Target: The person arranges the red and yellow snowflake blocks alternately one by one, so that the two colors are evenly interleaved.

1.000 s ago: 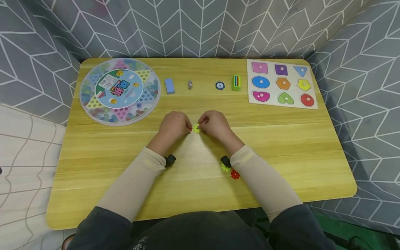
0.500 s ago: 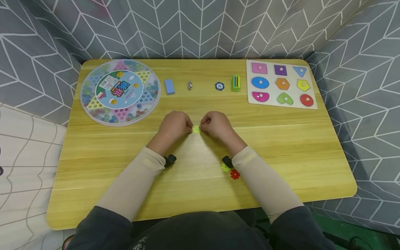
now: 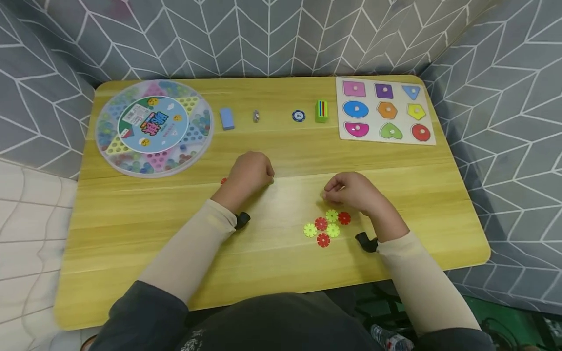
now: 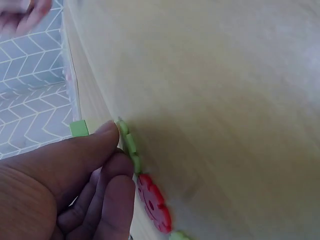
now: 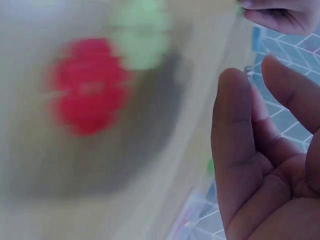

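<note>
In the head view my left hand [image 3: 250, 173] is over the middle of the table. Its thumb and fingertip pinch a yellow-green notched disc [image 4: 131, 148] in the left wrist view. A red notched disc [image 4: 155, 204] follows on in line with it, and the edge of another green one shows below. My right hand [image 3: 353, 189] is to the right, holding nothing, thumb and index finger apart in the right wrist view. Just below it in the head view lie several loose red and yellow-green discs, among them a red disc [image 3: 323, 240] and a yellow-green disc [image 3: 310, 230].
Along the back of the table [image 3: 175, 273] are a round marble board game [image 3: 153, 165], a blue block [image 3: 227, 119], a small silvery object [image 3: 256, 116], a poker chip [image 3: 298, 116], a green block with coloured stripes [image 3: 321, 112] and a shape puzzle board [image 3: 371, 130].
My right hand has left the disc beside my left hand and moved right and nearer, uncovering more loose discs. A red edge now shows left of my left wrist. The head view has shifted slightly.
</note>
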`<state>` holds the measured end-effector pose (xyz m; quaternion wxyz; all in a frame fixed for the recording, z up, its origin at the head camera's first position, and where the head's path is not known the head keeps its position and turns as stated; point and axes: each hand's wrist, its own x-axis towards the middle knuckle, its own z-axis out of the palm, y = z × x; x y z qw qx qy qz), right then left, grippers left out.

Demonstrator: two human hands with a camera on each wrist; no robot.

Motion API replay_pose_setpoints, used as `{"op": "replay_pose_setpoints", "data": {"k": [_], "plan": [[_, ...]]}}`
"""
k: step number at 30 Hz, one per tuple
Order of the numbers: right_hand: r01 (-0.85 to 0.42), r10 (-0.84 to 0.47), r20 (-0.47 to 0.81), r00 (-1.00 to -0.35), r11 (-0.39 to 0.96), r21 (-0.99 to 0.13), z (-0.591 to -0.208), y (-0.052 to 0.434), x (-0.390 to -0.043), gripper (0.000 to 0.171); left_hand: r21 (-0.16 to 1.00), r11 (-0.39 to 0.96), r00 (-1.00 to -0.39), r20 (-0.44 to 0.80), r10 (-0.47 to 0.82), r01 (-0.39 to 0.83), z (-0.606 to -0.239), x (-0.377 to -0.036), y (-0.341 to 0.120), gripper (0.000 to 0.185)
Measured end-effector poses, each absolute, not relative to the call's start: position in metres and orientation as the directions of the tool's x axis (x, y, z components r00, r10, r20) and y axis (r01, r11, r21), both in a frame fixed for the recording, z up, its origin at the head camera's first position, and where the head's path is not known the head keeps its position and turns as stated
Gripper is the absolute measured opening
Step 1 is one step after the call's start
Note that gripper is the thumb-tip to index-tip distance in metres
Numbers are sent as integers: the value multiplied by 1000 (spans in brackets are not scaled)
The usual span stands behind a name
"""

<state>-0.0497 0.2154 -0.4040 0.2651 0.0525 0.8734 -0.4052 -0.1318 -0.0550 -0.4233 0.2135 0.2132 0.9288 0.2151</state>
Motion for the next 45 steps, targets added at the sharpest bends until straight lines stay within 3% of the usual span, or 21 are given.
{"op": "replay_pose_setpoints", "data": {"k": [5,15,34,45], "plan": [[284,-128,-512,-850,707,-648,-412,217,-29,20,494,819,-828,-299,475,292,-424,-133,-58,10],[5,-308,-445,-841,818,-575,-410,176,-7,19,510,818,-837,-300,458,265,-427,-131,-58,10],[-102,-291,-433,-853,907,-409,-413,176,-6,19,520,817,-836,-310,453,250,-429,-132,-57,12],[-155,-319,-426,-847,913,-376,-416,178,-7,22,510,823,-835,-317,450,250,-431,-133,-56,11]]}}
